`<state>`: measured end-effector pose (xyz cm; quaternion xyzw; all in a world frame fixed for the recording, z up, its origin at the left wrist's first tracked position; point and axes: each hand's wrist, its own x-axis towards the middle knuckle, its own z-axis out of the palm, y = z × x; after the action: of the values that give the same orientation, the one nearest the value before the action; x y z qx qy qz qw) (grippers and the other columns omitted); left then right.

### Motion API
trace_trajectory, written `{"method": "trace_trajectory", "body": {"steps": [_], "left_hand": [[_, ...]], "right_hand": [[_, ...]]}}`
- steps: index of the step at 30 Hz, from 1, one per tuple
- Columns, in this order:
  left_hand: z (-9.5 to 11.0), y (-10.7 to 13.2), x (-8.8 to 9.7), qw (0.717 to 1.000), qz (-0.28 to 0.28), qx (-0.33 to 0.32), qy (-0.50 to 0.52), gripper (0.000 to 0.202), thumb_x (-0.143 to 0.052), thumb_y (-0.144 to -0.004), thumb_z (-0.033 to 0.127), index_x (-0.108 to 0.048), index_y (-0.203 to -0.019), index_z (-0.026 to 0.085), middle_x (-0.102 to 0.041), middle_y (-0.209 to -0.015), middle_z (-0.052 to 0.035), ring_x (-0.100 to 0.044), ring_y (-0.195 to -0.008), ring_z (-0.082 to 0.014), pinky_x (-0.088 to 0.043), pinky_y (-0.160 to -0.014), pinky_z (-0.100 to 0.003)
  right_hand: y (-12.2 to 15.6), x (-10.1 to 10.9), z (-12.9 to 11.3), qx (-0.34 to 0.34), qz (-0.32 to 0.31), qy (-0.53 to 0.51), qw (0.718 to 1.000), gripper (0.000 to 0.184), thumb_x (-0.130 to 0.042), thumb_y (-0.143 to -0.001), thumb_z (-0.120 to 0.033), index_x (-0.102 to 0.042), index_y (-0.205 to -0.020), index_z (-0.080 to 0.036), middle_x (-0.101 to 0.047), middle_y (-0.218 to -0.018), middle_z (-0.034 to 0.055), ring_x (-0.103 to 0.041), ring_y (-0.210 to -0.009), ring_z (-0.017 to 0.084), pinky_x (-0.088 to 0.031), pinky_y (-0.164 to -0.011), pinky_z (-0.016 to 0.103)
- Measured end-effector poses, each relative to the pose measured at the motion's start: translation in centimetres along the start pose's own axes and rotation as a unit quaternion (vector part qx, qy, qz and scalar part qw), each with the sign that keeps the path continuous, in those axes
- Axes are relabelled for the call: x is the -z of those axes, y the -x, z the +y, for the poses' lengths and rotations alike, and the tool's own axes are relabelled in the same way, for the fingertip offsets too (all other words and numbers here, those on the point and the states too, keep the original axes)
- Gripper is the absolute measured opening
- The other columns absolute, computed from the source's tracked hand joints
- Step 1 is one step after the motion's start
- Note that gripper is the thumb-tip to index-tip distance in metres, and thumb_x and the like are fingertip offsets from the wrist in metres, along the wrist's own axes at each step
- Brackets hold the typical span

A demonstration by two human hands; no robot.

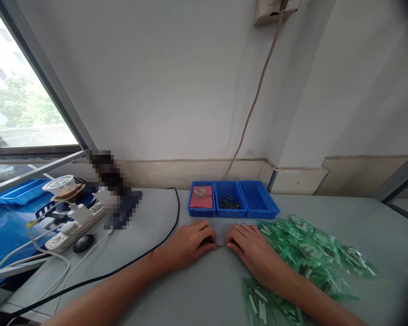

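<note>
My left hand (190,242) and my right hand (250,246) rest knuckles-up on the grey table (197,294), fingertips nearly meeting. Both are curled in a pinch around a small thin dark object (219,246) held between them; I cannot make out what it is. Just beyond the hands stand three joined blue bins: the left bin (200,198) holds a red pad, the middle bin (228,201) holds several small dark screws or pins, the right bin (258,199) looks bare. A heap of green plastic bags (309,253) with small parts lies beside my right forearm.
A black cable (170,226) curves across the table left of my left arm. A white power strip (75,224) with plugs and cords sits at the far left, near a lidded cup (59,186) and a blue tray (17,190). The wall runs close behind the bins.
</note>
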<state>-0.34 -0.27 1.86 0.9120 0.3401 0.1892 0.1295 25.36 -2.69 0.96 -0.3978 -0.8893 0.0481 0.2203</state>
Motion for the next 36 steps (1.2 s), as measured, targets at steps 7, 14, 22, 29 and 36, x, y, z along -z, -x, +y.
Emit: {"method": "trace_trajectory", "body": {"steps": [7,14,22,29,36], "left_hand": [[-0.01,-0.01,-0.04,1.000,0.000,0.001,-0.003,0.010,-0.068,-0.105,0.030,-0.062,-0.104,0.022,-0.065,-0.104,-0.0004,-0.063,-0.096,-0.0180,-0.046,-0.080,-0.027],[-0.11,0.01,-0.13,1.000,0.002,-0.001,-0.003,0.010,-0.066,-0.106,0.031,-0.061,-0.105,0.022,-0.065,-0.104,-0.0004,-0.062,-0.096,-0.0174,-0.046,-0.080,-0.026],[-0.09,0.01,-0.04,1.000,-0.001,0.003,-0.005,0.011,-0.068,-0.105,0.030,-0.061,-0.104,0.022,-0.065,-0.104,-0.0002,-0.062,-0.095,-0.0174,-0.045,-0.080,-0.026],[-0.02,0.01,-0.01,1.000,0.000,0.001,-0.002,0.009,-0.066,-0.106,0.030,-0.062,-0.105,0.022,-0.065,-0.105,-0.0008,-0.063,-0.096,-0.0173,-0.047,-0.080,-0.026],[0.04,-0.05,0.02,1.000,0.000,0.002,-0.001,0.010,-0.067,-0.105,0.030,-0.062,-0.104,0.022,-0.066,-0.104,-0.0007,-0.063,-0.095,-0.0177,-0.046,-0.080,-0.027]], "right_hand": [[0.09,-0.18,0.11,0.014,0.014,0.010,1.000,0.017,-0.050,-0.111,-0.016,-0.060,-0.098,-0.021,-0.068,-0.096,0.0032,-0.062,-0.088,0.025,-0.039,-0.082,0.038],[0.14,-0.37,0.26,0.030,0.031,0.015,0.999,0.020,-0.048,-0.112,-0.016,-0.061,-0.098,-0.021,-0.068,-0.095,0.0029,-0.061,-0.087,0.024,-0.038,-0.081,0.036],[0.04,-0.46,0.31,0.037,0.036,0.012,0.999,0.022,-0.046,-0.113,-0.018,-0.061,-0.098,-0.021,-0.067,-0.095,0.0033,-0.060,-0.087,0.025,-0.036,-0.082,0.038],[0.05,-0.32,0.19,0.040,0.040,0.019,0.998,0.022,-0.046,-0.113,-0.017,-0.061,-0.097,-0.021,-0.068,-0.094,0.0031,-0.061,-0.086,0.024,-0.037,-0.082,0.037],[0.08,-0.43,0.28,0.038,0.034,0.018,0.999,0.022,-0.045,-0.113,-0.019,-0.061,-0.097,-0.021,-0.068,-0.095,0.0035,-0.061,-0.087,0.024,-0.037,-0.082,0.038]]}}
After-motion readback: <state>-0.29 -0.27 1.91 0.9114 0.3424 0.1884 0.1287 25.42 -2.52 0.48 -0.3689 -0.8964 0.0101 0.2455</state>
